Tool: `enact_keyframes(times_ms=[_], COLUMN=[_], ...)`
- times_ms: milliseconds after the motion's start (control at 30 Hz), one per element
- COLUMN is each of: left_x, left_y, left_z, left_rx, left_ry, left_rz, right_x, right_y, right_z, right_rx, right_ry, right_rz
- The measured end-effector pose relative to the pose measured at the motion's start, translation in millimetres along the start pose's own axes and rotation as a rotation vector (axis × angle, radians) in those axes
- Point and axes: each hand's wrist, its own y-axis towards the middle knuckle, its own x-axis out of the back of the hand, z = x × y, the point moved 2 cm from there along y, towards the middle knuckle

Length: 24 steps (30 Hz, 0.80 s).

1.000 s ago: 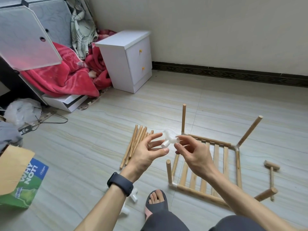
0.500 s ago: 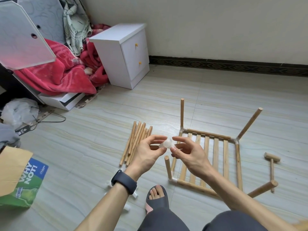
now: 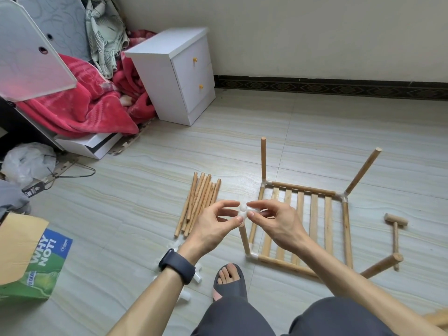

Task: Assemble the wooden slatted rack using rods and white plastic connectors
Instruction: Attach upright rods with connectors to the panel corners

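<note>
One slatted panel (image 3: 327, 226) with four corner posts (image 3: 263, 161) stands built, right of the grip. Left hand (image 3: 213, 226) and right hand (image 3: 276, 221) pinch a white connector (image 3: 243, 210) between them; loose rods (image 3: 198, 202), left of it, await fitting.

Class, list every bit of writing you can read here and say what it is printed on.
"WHY NOT!": white, sideways, on the blue and green carton.
Small logo beside it: too small to read.
Lettering on the carton's green band: blurred.
Print on the black tag on the floor: too small to read.
</note>
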Motion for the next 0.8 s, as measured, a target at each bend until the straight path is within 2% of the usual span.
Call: enact_keyframes(times_ms=[133,267,533,667,800], left_x=[0.1,0.1,-2.5,-8.5,-17.9], left_y=[-1.2,1.5,6.4,5.2,5.3], left_z=[6.3,11.4,21.5,28.1,29.6], left_rx=[0.046,0.038,-0.009,-0.016,-0.096], left_ry=[0.043,0.165,0.188,0.136,0.285], left_rz=[0.049,0.031,-0.049,-0.089,-0.074], right_x=[1.8,0.0,-9.2,-14.4,-18.4], right_y=[4.0,11.1,25.7,24.3,13.5], right_z=[-3.4,-5.2,-9.0,-17.7,-46.9], right_rx=[-0.029,-0.065,-0.113,-0.165,-0.319], right_ry=[-0.109,-0.085,-0.028,0.124,0.209], right_rz=[0.097,0.159,0.282,0.209,0.152])
